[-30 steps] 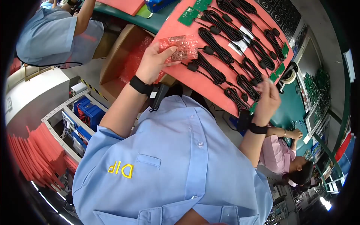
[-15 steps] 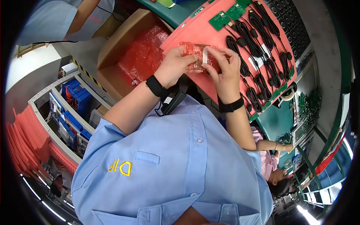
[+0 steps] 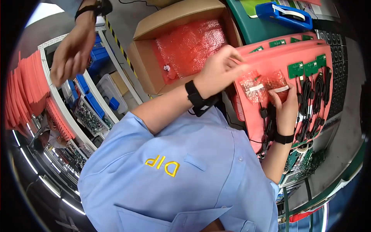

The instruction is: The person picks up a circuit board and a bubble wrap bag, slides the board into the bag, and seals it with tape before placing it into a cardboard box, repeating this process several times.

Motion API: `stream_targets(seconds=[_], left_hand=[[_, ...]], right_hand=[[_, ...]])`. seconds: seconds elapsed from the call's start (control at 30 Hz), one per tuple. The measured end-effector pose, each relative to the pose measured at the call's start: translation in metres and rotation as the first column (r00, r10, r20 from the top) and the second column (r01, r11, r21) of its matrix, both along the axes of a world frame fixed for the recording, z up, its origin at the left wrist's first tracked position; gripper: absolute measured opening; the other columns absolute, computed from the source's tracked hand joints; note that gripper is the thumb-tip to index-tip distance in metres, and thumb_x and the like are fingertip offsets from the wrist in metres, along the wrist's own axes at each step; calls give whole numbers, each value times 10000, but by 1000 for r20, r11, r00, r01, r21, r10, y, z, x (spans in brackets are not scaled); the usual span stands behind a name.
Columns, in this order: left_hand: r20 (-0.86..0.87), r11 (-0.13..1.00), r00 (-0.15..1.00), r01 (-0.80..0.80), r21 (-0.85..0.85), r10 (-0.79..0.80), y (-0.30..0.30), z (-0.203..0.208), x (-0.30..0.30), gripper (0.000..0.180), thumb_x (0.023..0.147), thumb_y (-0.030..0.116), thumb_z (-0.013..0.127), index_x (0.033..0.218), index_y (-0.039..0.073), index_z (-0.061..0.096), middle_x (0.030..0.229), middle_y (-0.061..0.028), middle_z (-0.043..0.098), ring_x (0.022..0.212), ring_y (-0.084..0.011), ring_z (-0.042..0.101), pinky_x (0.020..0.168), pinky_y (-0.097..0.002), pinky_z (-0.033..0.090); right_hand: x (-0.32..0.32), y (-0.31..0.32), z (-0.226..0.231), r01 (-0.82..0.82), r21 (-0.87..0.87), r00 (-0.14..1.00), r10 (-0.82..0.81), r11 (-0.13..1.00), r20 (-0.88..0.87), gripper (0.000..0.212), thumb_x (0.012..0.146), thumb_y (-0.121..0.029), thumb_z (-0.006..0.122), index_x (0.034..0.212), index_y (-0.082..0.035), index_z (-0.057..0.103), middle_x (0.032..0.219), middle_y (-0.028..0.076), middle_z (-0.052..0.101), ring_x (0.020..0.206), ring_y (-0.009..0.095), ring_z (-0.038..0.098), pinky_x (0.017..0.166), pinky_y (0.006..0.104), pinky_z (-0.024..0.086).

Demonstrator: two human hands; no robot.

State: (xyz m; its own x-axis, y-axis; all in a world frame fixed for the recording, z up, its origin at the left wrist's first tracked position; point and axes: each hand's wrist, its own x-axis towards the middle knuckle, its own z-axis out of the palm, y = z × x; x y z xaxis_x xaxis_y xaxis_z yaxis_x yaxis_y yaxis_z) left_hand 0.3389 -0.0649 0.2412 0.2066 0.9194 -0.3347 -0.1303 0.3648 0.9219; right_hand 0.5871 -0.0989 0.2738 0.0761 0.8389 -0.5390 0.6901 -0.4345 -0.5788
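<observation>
My right hand (image 3: pixel 286 110) pinches a small red bubble-wrap packet (image 3: pixel 276 82) closed with a strip of white tape, the thumb on its near side. Just left of it a second red bubble-wrap packet (image 3: pixel 252 87), also with a white strip, lies on the pink foam sheet (image 3: pixel 266 63), and a black cable runs down below it. Over the sheet's left edge, my left hand (image 3: pixel 222 71) is raised with its fingers loosely bent and apart; nothing shows in it. Beside the packets lie green circuit boards (image 3: pixel 296 70) with bundled black cables (image 3: pixel 305 96).
Left of the foam stack stands an open cardboard box (image 3: pixel 145 65) lined with red bubble wrap (image 3: pixel 189 46). A blue tape dispenser (image 3: pixel 284 16) sits on the green table (image 3: pixel 251 29). Another person's hand (image 3: pixel 73 56) reaches in at upper left, above a shelf rack with blue bins.
My left hand has let go of the taped packet; my right hand keeps one over the foam sheet. The view has swung left, and another person's hand has come in.
</observation>
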Motion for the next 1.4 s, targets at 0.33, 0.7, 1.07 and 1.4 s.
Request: stream_targets(seconds=[0.33, 0.7, 1.07, 1.4], left_hand=[[-967, 965, 230, -207, -158, -109, 23, -288, -169, 402, 770, 114, 702, 1139, 49, 556, 1240, -212, 519, 1141, -405, 495, 948, -430, 434], [-954, 999, 295, -21, 39, 43, 21, -241, -183, 228, 783, 163, 706, 882, 31, 549, 903, -194, 612, 857, -390, 596, 728, -457, 480], [10, 931, 932, -361, 61, 361, 28, -1, -69, 270, 924, 37, 539, 1189, -14, 542, 1143, -74, 617, 1029, -180, 595, 925, -317, 456], [576, 787, 793, 480, -386, -201, 30, 48, 63, 339, 851, -40, 455, 1175, -28, 554, 1106, -119, 639, 1029, -209, 616, 921, -335, 474]], right_hand=[[-14, 0, 27, -234, 396, 900, 44, 888, 434, 377, 867, -100, 653, 1227, -32, 566, 1182, 127, 566, 1069, 247, 546, 899, 333, 440], [13, 8, 23, -74, 518, 946, -104, 852, 308, 118, 821, -39, 685, 936, -13, 695, 918, 72, 657, 862, 198, 608, 779, 293, 470], [36, 38, 1, -262, 444, 809, -56, 857, 585, 116, 766, -141, 726, 802, -46, 671, 802, 74, 581, 776, 256, 582, 698, 373, 469], [51, -30, 27, 11, 838, 999, -34, 546, 8, 109, 774, -79, 721, 849, -69, 642, 845, 49, 648, 826, 223, 627, 825, 367, 480]])
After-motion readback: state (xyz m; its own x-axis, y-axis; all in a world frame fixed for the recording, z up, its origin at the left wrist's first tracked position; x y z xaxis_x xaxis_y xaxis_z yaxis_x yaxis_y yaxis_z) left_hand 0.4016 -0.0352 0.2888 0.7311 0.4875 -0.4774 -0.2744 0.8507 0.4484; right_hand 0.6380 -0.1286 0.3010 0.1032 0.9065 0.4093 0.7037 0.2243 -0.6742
